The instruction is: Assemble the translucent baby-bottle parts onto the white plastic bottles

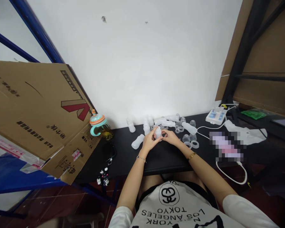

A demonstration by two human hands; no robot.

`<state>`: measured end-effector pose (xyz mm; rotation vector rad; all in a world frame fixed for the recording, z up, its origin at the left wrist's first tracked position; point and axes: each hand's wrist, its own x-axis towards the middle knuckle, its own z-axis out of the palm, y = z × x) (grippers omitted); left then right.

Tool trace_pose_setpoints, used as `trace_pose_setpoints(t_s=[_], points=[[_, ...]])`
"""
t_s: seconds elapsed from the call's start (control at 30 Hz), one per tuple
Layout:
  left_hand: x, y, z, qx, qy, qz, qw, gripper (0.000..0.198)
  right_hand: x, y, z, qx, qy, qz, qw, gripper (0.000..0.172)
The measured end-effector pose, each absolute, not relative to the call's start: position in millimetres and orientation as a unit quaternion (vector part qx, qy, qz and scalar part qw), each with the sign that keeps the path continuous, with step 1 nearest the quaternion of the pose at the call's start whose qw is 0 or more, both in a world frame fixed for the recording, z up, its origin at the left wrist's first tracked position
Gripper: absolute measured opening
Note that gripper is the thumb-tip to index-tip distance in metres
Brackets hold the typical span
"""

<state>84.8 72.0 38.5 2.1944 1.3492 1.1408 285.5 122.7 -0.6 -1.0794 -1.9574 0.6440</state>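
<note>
Both my hands meet over the black table [154, 161], around one whitish translucent bottle [158, 133]. My left hand [150, 141] wraps its left side, fingers closed on it. My right hand [169, 137] pinches at its lower right side. Another white bottle [137, 142] lies left of my left hand, and a capped one [131, 125] stands near the wall. Several more bottles lie or stand behind my hands. To the right are a lying bottle [189, 128], clear domed caps [186, 138] and a translucent ring [195, 144].
A teal-lidded cup [101, 126], a dark phone [109, 151] and a beaded charm [104, 176] are left, beside a large cardboard box [38, 117]. Right are a power strip [216, 115], white cables, a blurred phone [225, 146] and a white sheet [248, 133].
</note>
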Motion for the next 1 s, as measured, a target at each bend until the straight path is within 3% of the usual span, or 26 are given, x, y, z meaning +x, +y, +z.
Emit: trace_pose_setpoints(t_s=[0.37,0.63,1.0], points=[[84,75,37,0.763,0.476,0.407,0.160,0.068,284,121,2,-0.430,-0.759,0.251,0.419,0.035],[84,73,37,0.763,0.478,0.410,0.144,0.066,282,114,15,-0.398,-0.732,0.224,0.506,0.031],[86,72,37,0.759,0.484,0.414,0.131,0.068,304,117,29,-0.509,-0.578,0.180,0.612,0.035]])
